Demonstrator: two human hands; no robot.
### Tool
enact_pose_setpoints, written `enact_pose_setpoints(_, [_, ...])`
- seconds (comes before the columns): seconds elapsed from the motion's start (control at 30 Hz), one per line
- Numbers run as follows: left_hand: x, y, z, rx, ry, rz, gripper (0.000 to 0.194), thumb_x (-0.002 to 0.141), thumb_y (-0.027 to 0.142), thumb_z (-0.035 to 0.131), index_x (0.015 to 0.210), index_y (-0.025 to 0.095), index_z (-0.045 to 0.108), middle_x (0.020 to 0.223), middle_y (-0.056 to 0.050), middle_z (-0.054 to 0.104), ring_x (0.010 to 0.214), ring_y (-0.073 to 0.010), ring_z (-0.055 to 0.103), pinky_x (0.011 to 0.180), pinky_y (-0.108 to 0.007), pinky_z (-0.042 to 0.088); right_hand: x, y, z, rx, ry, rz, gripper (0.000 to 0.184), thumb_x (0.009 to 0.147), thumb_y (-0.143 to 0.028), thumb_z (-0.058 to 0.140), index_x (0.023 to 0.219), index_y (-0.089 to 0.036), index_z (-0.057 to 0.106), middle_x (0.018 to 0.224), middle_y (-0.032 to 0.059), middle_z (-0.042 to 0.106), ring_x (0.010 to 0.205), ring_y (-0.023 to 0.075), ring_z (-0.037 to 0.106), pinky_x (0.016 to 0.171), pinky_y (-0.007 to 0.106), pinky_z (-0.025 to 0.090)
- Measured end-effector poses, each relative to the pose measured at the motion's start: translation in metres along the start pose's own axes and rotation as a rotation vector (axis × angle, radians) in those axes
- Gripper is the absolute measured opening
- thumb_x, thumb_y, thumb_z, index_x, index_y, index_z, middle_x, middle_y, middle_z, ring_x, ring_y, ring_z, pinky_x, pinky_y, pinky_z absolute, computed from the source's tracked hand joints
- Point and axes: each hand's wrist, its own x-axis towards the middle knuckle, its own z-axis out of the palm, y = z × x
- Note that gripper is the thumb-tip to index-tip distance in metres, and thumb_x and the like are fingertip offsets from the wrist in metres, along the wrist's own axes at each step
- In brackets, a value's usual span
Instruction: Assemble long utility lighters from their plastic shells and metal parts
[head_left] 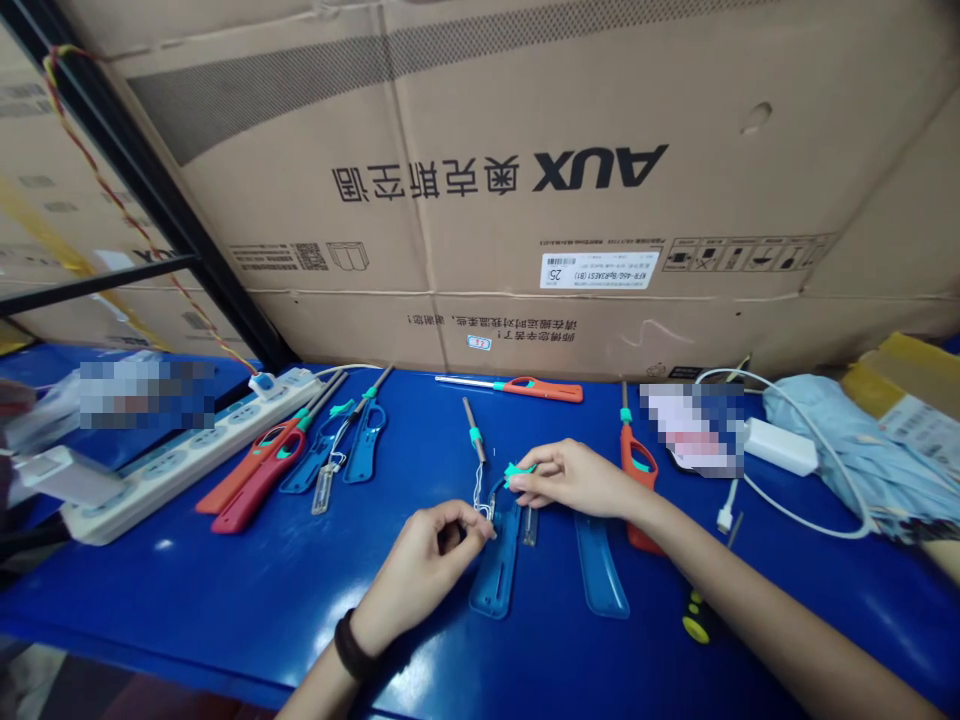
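"Across the blue table [360, 620], what is the right hand [574, 478] doing?"

"Its fingers pinch a green trigger [516, 472] near the far end of a blue lighter handle half [495, 580]."

"And the left hand [421, 560]?"

"Thumb and forefinger nearly meet beside thin white wires [478, 488] at that same half (whether they grip the wires, I can't tell)."

"The metal nozzle [468, 413]?"

"Beyond the wires, with a green collar [475, 436]; a second blue shell [602, 575] lies to the right, near an orange lighter [642, 461]."

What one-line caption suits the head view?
Right hand pinching a green part, left hand at white wires over a blue casing half, an orange lighter lying behind on the blue table.
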Motion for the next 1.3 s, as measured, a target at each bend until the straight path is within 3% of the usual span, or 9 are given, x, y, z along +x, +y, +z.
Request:
enact_pose_setpoints(0.17, [0.0, -0.004, 0.001, 0.076, 0.059, 0.008, 0.019, 0.083, 0.031, 0.047, 0.076, 0.017, 0.059, 0.071, -0.001, 0.061, 0.065, -0.0146, 0.054, 0.061, -0.023, 0.04, 0.005, 0.001, 0.0, -0.032, -0.095, -0.035, 0.04, 0.068, -0.039, 0.072, 0.101, -0.016, 0.069, 0.079, 0.0038, 0.074, 0.079, 0.0195, 0.071, 0.08, 0.037, 0.056])
enact_pose_setpoints(0.4, [-0.001, -0.004, 0.004, 0.172, 0.097, 0.047, 0.021, 0.086, 0.035, 0.046, 0.08, 0.019, 0.059, 0.071, 0.0, 0.06, 0.057, -0.0122, 0.046, 0.054, -0.022, 0.034, 0.01, 0.005, 0.002, 0.006, -0.059, -0.063, 0.034, 0.066, -0.041, 0.074, 0.085, -0.014, 0.065, 0.075, 0.0045, 0.072, 0.073, 0.0196, 0.071, 0.071, 0.034, 0.057])
enact_pose_setpoints(0.63, [0.0, -0.006, 0.004, 0.153, 0.115, 0.001, 0.027, 0.083, 0.043, 0.053, 0.075, 0.018, 0.061, 0.065, 0.001, 0.056, 0.054, -0.0108, 0.041, 0.051, -0.021, 0.03, 0.009, 0.002, -0.005, -0.116, -0.067, -0.119, 0.029, 0.079, -0.039, 0.063, 0.096, -0.015, 0.065, 0.069, 0.0008, 0.066, 0.059, 0.0119, 0.064, 0.062, 0.027, 0.054])
enact_pose_setpoints(0.8, [0.0, -0.007, 0.005, 0.106, 0.099, -0.025, 0.028, 0.081, 0.044, 0.056, 0.073, 0.017, 0.061, 0.065, 0.001, 0.056, 0.054, -0.0103, 0.041, 0.051, -0.022, 0.031, 0.008, 0.002, -0.002, -0.088, -0.103, -0.107, 0.024, 0.079, -0.035, 0.065, 0.091, -0.015, 0.059, 0.073, 0.0015, 0.066, 0.06, 0.0107, 0.063, 0.062, 0.026, 0.053])
enact_pose_setpoints(1.3, [-0.004, 0.002, 0.008, 0.161, 0.116, 0.083, 0.022, 0.082, 0.034, 0.055, 0.068, 0.017, 0.059, 0.065, 0.003, 0.053, 0.055, -0.0087, 0.039, 0.052, -0.021, 0.029, 0.008, -0.001, 0.005, -0.054, -0.186, -0.07, 0.029, 0.08, -0.041, 0.063, 0.091, -0.015, 0.056, 0.07, -0.0004, 0.061, 0.061, 0.0111, 0.062, 0.062, 0.027, 0.053])
